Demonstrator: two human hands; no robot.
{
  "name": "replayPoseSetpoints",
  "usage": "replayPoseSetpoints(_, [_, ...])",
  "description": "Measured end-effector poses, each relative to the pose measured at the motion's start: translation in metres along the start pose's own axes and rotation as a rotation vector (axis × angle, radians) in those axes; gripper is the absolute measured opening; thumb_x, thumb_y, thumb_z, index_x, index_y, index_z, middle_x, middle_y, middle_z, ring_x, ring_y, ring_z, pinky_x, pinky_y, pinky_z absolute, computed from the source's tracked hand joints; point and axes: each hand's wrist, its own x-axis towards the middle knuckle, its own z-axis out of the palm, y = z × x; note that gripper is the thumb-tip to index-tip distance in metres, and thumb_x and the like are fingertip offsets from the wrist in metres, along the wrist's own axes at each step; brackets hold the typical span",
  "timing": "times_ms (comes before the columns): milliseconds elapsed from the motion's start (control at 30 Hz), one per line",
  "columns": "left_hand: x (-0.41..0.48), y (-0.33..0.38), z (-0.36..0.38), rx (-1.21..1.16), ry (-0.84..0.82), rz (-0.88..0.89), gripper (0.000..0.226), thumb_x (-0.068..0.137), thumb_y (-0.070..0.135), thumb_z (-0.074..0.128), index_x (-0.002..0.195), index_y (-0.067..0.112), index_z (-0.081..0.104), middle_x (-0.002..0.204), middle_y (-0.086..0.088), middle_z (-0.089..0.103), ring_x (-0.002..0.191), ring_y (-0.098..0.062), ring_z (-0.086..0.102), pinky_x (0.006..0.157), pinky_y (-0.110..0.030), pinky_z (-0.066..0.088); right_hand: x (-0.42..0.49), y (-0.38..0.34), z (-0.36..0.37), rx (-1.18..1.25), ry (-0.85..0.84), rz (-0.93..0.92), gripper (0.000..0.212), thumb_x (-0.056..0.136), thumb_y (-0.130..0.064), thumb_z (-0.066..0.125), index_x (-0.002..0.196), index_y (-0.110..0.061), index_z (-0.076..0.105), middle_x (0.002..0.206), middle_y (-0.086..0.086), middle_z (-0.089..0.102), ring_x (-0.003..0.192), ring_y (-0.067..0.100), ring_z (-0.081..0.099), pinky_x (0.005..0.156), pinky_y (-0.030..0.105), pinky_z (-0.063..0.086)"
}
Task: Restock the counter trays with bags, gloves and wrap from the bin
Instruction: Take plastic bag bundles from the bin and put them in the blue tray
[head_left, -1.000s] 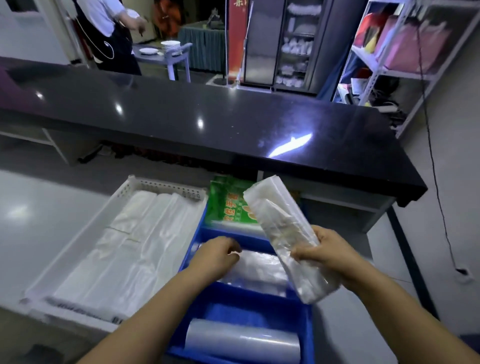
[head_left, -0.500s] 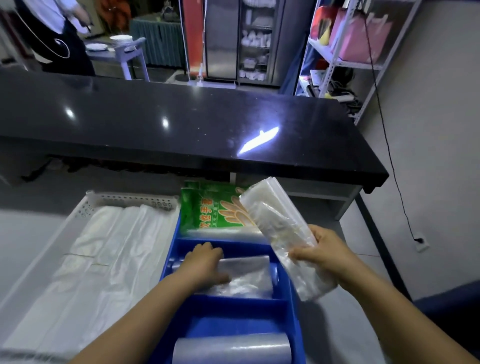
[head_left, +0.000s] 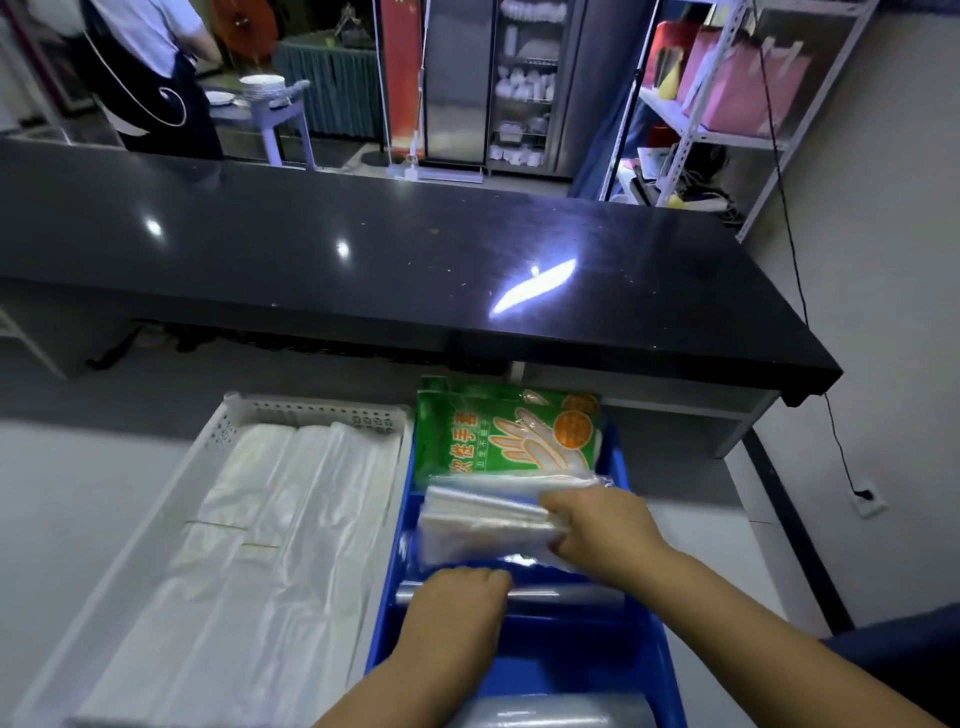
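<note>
1 pack of clear bags (head_left: 483, 525), upright 0.5 s ago, now lies in the blue tray (head_left: 571, 654) at 6 o'clock from the glove packet (head_left: 509, 436), right hand (head_left: 597, 530) gripping it; left hand (head_left: 457, 608) on the wrap roll (head_left: 566, 595), grip unclear. Only release remains.

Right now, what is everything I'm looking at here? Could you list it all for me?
blue tray: one, blue, divided, centre front.
white tray: one, white, perforated rim, left of the blue tray.
plastic bags: flat stack, white, in the white tray.
glove pack: one, green, far end of the blue tray.
clear bag bundle: one, clear, middle of the blue tray.
wrap rolls: two, clear, one under the left hand, one at the bottom edge.
counter: one, black, behind the trays.
shelf rack: one, white, upper right, with pink bags.
another person: one, dark apron, upper left.
left hand: on a wrap roll.
right hand: grips the clear bag bundle.
</note>
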Motion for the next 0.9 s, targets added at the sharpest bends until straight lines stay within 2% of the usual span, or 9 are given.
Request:
replayPoseSetpoints(67, [-0.003, -0.002, 0.003, -0.006, -0.004, 0.025, 0.017, 0.084, 0.012, 0.046, 0.1, 0.016, 0.051, 0.105, -0.011, 0.064, 0.096, -0.035, 0.058, 0.069, -0.042, 0.039, 0.003, -0.003, 0.011, -0.017, -0.112, -0.028, 0.018, 0.075, -0.031, 0.056, 0.092, -0.027, 0.053, 0.096, 0.001, 0.069, 0.092, 0.028, 0.062, 0.061, 0.029, 0.036])
replayPoseSetpoints(167, [-0.005, -0.005, 0.008, -0.047, 0.008, 0.034, 0.024, 0.084, 0.011, 0.045, 0.107, 0.016, 0.052, 0.108, -0.011, 0.064, 0.098, -0.034, 0.058, 0.079, -0.041, 0.043, 0.008, -0.005, 0.021, 0.042, -0.228, -0.033, 0.012, 0.073, -0.031, 0.057, 0.08, -0.03, 0.048, 0.093, 0.001, 0.068, 0.088, 0.026, 0.061, 0.058, 0.028, 0.036])
replayPoseSetpoints(267, [-0.004, -0.007, 0.009, -0.056, 0.012, 0.046, 0.028, 0.084, 0.008, 0.047, 0.109, 0.016, 0.052, 0.109, -0.01, 0.064, 0.098, -0.032, 0.057, 0.084, -0.041, 0.043, 0.014, -0.005, 0.023, 0.104, -0.304, -0.021, 0.016, 0.071, -0.032, 0.06, 0.079, -0.034, 0.046, 0.093, -0.003, 0.067, 0.083, 0.021, 0.057, 0.058, 0.027, 0.036])
replayPoseSetpoints(433, [0.002, -0.008, 0.006, -0.028, -0.03, 0.063, 0.027, 0.08, 0.001, 0.05, 0.104, 0.013, 0.053, 0.105, -0.011, 0.063, 0.094, -0.033, 0.057, 0.078, -0.041, 0.041, 0.025, -0.006, 0.019, 0.169, -0.384, -0.03, 0.018, 0.069, -0.032, 0.065, 0.068, -0.035, 0.047, 0.069, -0.013, 0.052, 0.072, 0.012, 0.049, 0.049, 0.021, 0.029])
replayPoseSetpoints(500, [0.003, -0.008, 0.005, -0.026, -0.035, 0.067, 0.028, 0.079, 0.0, 0.049, 0.103, 0.013, 0.052, 0.105, -0.011, 0.063, 0.093, -0.033, 0.056, 0.074, -0.039, 0.037, 0.027, -0.008, 0.019, 0.155, -0.388, -0.019, 0.021, 0.07, -0.032, 0.064, 0.064, -0.035, 0.044, 0.066, -0.014, 0.048, 0.071, 0.013, 0.048, 0.049, 0.021, 0.027])
replayPoseSetpoints(600, [0.005, -0.009, 0.003, -0.021, -0.041, 0.069, 0.028, 0.078, 0.0, 0.05, 0.101, 0.015, 0.051, 0.106, -0.01, 0.062, 0.094, -0.032, 0.055, 0.071, -0.035, 0.032, 0.027, -0.013, 0.02, 0.059, -0.335, -0.052, 0.017, 0.074, -0.032, 0.061, 0.086, -0.033, 0.05, 0.088, -0.007, 0.062, 0.081, 0.02, 0.054, 0.057, 0.025, 0.034])
replayPoseSetpoints(667, [0.008, -0.01, -0.001, -0.029, -0.023, 0.057, 0.023, 0.082, 0.006, 0.052, 0.103, 0.017, 0.052, 0.11, -0.009, 0.062, 0.098, -0.03, 0.056, 0.078, -0.036, 0.038, 0.024, -0.017, 0.023, -0.036, -0.252, -0.093, 0.03, 0.077, -0.032, 0.058, 0.104, -0.026, 0.049, 0.103, 0.001, 0.066, 0.09, 0.026, 0.06, 0.064, 0.03, 0.038])
replayPoseSetpoints(800, [0.015, -0.013, -0.007, -0.009, 0.01, 0.045, 0.015, 0.09, 0.019, 0.048, 0.105, 0.018, 0.052, 0.114, -0.007, 0.062, 0.103, -0.027, 0.055, 0.086, -0.038, 0.04, 0.017, -0.019, 0.018, -0.143, -0.048, -0.138, 0.041, 0.078, -0.04, 0.059, 0.114, -0.022, 0.047, 0.108, 0.004, 0.066, 0.095, 0.027, 0.062, 0.072, 0.034, 0.046])
replayPoseSetpoints(900, [0.014, -0.022, -0.01, 0.029, 0.064, 0.018, 0.017, 0.089, 0.018, 0.047, 0.105, 0.019, 0.05, 0.115, -0.006, 0.06, 0.104, -0.027, 0.054, 0.086, -0.037, 0.039, 0.005, -0.012, 0.006, -0.077, 0.064, -0.113, 0.038, 0.082, -0.043, 0.058, 0.115, -0.023, 0.055, 0.113, 0.0, 0.065, 0.102, 0.023, 0.06, 0.078, 0.035, 0.048])
